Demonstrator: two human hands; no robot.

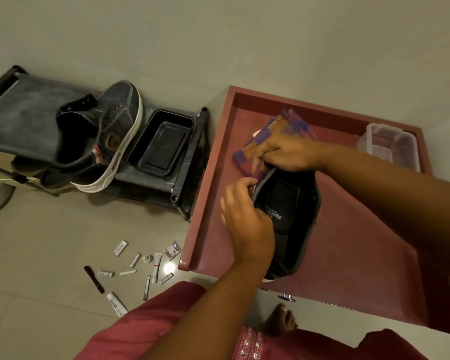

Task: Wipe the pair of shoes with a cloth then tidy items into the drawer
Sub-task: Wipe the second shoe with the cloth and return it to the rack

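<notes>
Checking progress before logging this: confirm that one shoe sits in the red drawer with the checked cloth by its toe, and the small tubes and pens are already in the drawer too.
Not quite. The head view shows the shoe in the drawer beside the checked cloth, but the small tubes and pens lie scattered on the floor, outside the drawer.

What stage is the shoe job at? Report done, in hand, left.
Done: apparently one shoe rests on the black rack, though wiping cannot be confirmed. In hand: the left hand steadies the other shoe on the red drawer, while the right hand presses the checked cloth at its rim. Left: the small items lie scattered on the floor, not yet tidied away.
</notes>
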